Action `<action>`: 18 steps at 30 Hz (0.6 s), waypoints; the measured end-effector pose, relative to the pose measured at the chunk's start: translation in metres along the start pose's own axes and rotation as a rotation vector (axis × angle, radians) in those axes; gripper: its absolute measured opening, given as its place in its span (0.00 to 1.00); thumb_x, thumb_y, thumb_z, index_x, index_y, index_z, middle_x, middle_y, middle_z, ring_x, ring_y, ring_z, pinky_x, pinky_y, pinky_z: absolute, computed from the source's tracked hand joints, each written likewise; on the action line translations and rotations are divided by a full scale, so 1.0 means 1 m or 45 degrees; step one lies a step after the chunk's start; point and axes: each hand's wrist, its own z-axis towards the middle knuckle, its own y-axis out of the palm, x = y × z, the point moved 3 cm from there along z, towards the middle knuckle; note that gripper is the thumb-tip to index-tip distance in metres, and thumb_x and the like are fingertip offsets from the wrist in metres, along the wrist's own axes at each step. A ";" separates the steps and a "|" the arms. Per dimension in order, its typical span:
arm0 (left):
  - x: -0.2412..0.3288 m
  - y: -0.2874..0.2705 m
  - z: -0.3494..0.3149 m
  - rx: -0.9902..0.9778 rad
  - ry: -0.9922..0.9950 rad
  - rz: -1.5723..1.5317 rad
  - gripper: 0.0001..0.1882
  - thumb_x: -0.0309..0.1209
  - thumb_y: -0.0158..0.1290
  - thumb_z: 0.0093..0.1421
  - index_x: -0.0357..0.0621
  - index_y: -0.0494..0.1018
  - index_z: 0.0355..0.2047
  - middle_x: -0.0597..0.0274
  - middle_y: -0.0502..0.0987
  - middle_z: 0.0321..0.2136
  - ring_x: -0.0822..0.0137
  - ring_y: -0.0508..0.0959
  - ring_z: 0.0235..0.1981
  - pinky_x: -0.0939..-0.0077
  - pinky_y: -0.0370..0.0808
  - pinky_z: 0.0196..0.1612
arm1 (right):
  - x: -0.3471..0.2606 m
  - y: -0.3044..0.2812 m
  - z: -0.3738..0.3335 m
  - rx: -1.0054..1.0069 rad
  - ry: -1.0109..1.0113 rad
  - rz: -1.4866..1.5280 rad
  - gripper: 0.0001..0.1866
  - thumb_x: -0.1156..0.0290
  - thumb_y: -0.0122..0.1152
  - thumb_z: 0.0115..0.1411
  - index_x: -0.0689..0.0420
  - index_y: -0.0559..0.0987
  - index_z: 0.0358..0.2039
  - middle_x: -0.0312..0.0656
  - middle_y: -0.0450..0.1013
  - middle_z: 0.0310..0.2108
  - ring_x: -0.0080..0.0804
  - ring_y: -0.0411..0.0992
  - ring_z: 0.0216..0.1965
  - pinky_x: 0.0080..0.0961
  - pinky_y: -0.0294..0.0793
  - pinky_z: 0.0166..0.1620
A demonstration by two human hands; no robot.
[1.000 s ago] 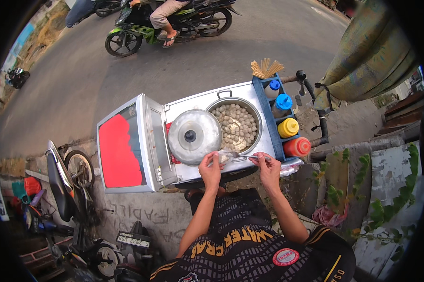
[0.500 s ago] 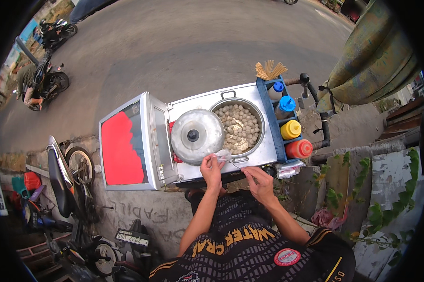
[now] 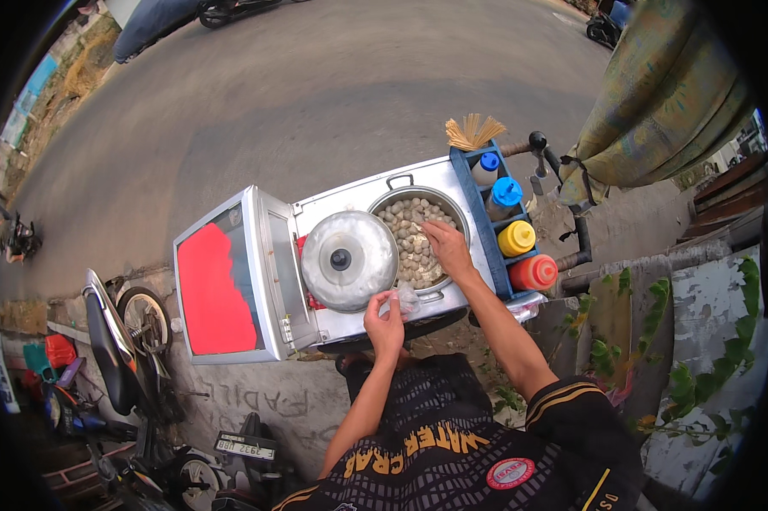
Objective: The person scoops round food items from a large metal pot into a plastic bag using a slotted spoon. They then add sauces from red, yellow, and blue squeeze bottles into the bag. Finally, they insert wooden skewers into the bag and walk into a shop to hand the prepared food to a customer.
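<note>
Two hands at work: left hand pinches an empty-looking plastic bag; right hand reaches into the pot, fingers curled over meatballs; filling apparently not yet begun.

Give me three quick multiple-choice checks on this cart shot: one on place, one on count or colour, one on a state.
1. Where is the right hand?
A. On the red panel
B. Over the pot of meatballs
C. On the motorbike

2. How many capped bottles stand in the blue side rack?
A. Two
B. Four
C. Six

3. How does the pot lid sit?
A. Shut tight on the pot
B. Slid aside, the pot largely open
C. Down on the road

Answers:
1 B, its fingers reach into the pot.
2 B, two blue-capped, one yellow, one red.
3 B, meatballs show beside it, while the left hand holds a clear plastic bag.
</note>
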 end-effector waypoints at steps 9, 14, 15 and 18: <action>-0.012 -0.015 -0.006 0.004 0.006 -0.033 0.11 0.30 0.55 0.74 0.34 0.75 0.48 0.55 0.81 0.48 0.68 0.85 0.33 0.77 0.82 0.32 | -0.020 0.003 -0.043 -0.255 -0.066 -0.024 0.11 0.79 0.57 0.64 0.61 0.82 0.46 0.52 0.81 0.45 0.55 0.80 0.45 0.44 0.81 0.46; -0.012 -0.015 -0.006 -0.028 0.000 -0.015 0.11 0.30 0.55 0.74 0.33 0.75 0.49 0.55 0.81 0.48 0.67 0.85 0.33 0.77 0.82 0.32 | -0.014 0.001 -0.003 -0.085 -0.036 0.046 0.11 0.77 0.58 0.65 0.60 0.83 0.47 0.50 0.81 0.45 0.54 0.80 0.45 0.42 0.81 0.48; -0.011 -0.014 -0.006 -0.043 0.005 -0.006 0.11 0.31 0.55 0.74 0.33 0.75 0.49 0.55 0.81 0.48 0.67 0.85 0.33 0.77 0.82 0.32 | -0.004 0.003 0.004 -0.096 -0.026 0.050 0.11 0.77 0.58 0.65 0.60 0.83 0.47 0.50 0.81 0.45 0.53 0.80 0.45 0.42 0.81 0.48; -0.010 -0.012 -0.004 -0.078 -0.003 0.010 0.11 0.31 0.55 0.74 0.33 0.75 0.49 0.55 0.81 0.48 0.68 0.85 0.33 0.77 0.82 0.32 | 0.024 0.018 0.010 -0.188 -0.080 -0.064 0.11 0.76 0.59 0.65 0.60 0.83 0.46 0.50 0.82 0.43 0.52 0.80 0.45 0.43 0.80 0.48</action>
